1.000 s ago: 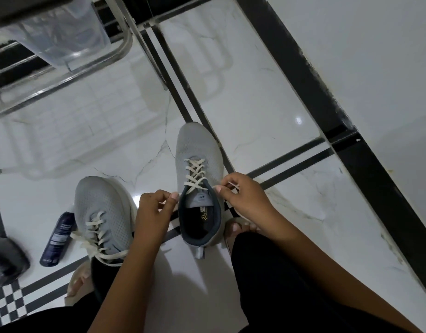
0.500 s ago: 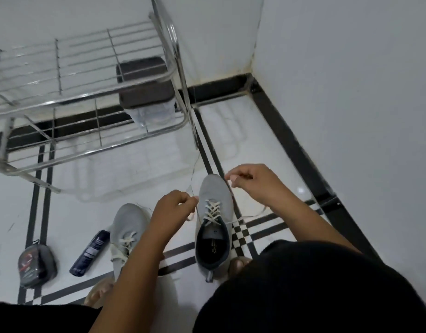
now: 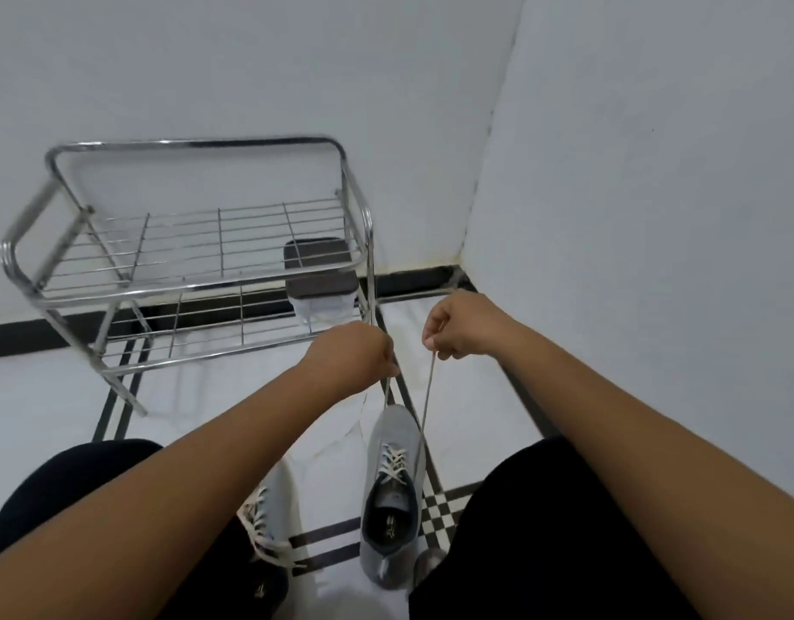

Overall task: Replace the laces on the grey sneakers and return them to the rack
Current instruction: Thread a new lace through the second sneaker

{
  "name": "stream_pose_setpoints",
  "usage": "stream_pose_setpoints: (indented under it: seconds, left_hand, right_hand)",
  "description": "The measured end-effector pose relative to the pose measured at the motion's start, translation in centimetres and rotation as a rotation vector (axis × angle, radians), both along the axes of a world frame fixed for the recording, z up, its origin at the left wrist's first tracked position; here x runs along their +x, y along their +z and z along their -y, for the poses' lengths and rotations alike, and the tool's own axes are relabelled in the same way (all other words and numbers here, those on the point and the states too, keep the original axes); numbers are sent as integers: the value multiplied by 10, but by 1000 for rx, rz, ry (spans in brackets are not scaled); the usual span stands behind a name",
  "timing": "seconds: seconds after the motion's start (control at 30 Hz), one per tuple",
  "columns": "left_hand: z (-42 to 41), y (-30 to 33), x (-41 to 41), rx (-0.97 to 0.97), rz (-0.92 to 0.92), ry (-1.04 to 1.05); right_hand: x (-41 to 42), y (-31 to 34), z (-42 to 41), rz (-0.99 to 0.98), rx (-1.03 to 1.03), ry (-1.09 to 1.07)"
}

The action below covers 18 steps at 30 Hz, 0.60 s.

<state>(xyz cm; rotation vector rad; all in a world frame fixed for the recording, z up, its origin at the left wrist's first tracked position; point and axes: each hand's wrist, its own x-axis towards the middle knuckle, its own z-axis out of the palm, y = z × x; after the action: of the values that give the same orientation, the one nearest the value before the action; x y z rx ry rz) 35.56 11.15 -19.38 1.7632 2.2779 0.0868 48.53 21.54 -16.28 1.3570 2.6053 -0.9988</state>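
Note:
A grey sneaker (image 3: pixel 393 445) with cream laces stands on the white floor between my knees, toe pointing away. My left hand (image 3: pixel 355 358) pinches one lace end, my right hand (image 3: pixel 458 326) pinches the other lace end (image 3: pixel 426 396). Both ends run taut up and away from the shoe. The second grey sneaker (image 3: pixel 274 503) sits to the left, mostly hidden under my left forearm, its laces loose. The chrome wire rack (image 3: pixel 198 279) stands beyond against the wall, its upper shelf bare.
A clear box with a dark lid (image 3: pixel 321 277) sits on the rack's lower shelf at the right. White walls meet in a corner on the right. Black tile strips and a checkered patch (image 3: pixel 440 512) mark the floor. My black-clad knees flank the shoe.
Both hands have risen and moved away from the shoe, drawing the lace ends out long and taut. The camera has tilted up, so the rack and walls now fill the view.

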Motion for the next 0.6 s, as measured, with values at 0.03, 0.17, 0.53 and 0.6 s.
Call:
stream_pose_setpoints:
  seconds: [0.03,0.17,0.53,0.6]
  left_hand:
    - [2,-1,0,33,-31,20]
    - [1,-17,4,191,104,158]
    - [-3,-36,18,410,486,300]
    - [-4,-39,17,418,529,311]
  right_hand:
    - [-2,0,5,4,19,-27]
    - [0,-8,19,-7,150,-89]
    - [0,-3,20,-114,28,-60]
    - [-2,-4,20,-121,24,-55]
